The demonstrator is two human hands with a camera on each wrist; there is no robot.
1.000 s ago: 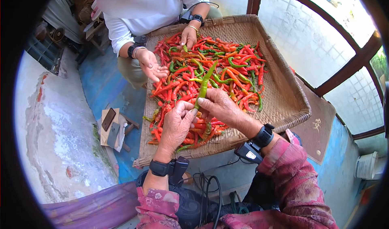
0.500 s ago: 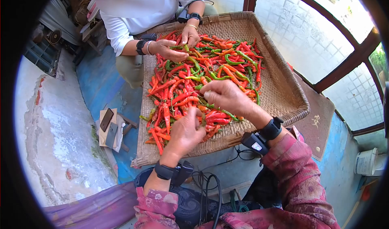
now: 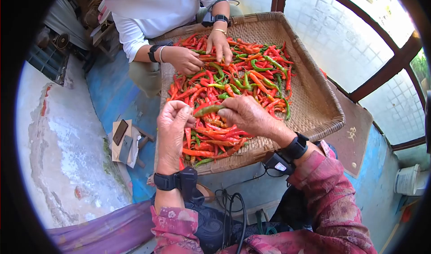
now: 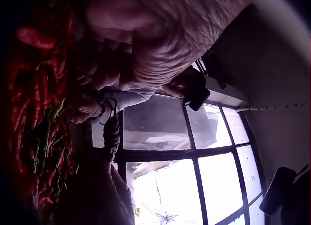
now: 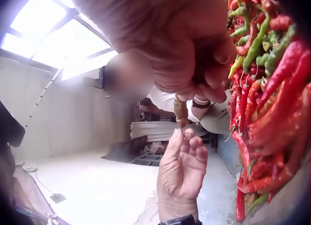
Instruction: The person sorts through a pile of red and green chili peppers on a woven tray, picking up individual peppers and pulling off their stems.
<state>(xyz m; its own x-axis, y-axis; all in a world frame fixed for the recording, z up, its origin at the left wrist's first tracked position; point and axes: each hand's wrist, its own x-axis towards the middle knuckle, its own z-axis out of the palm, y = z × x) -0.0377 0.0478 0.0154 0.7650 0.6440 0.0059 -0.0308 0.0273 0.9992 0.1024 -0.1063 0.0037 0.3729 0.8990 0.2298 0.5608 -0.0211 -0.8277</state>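
Note:
Between my two hands, over the near part of the pile, a dull green-brown chili pepper (image 3: 209, 110) lies nearly level. My left hand (image 3: 172, 126) pinches its stem end between thumb and fingertips, which the right wrist view shows up close. The other end is in the grip of my right hand (image 3: 251, 115), whose fingers partly cover it. Below both hands spreads a heap of red, orange and green chili peppers (image 3: 215, 142) in a woven tray (image 3: 314, 97). In the left wrist view the left hand (image 4: 165, 35) is dark, and the pepper is hidden there.
Across the tray sits a person in a white top (image 3: 157, 18), both hands among the far peppers. At the left a small stool (image 3: 128, 144) bears two phones. Dark cables (image 3: 231, 209) hang near my lap. Framed windows (image 3: 341, 38) and a white bucket (image 3: 406, 180) stand at the right.
The long light-green pepper held upright earlier has left my hands. They parted low over the heap, then rose and came together on another pepper. The other person's hands went down onto the pile.

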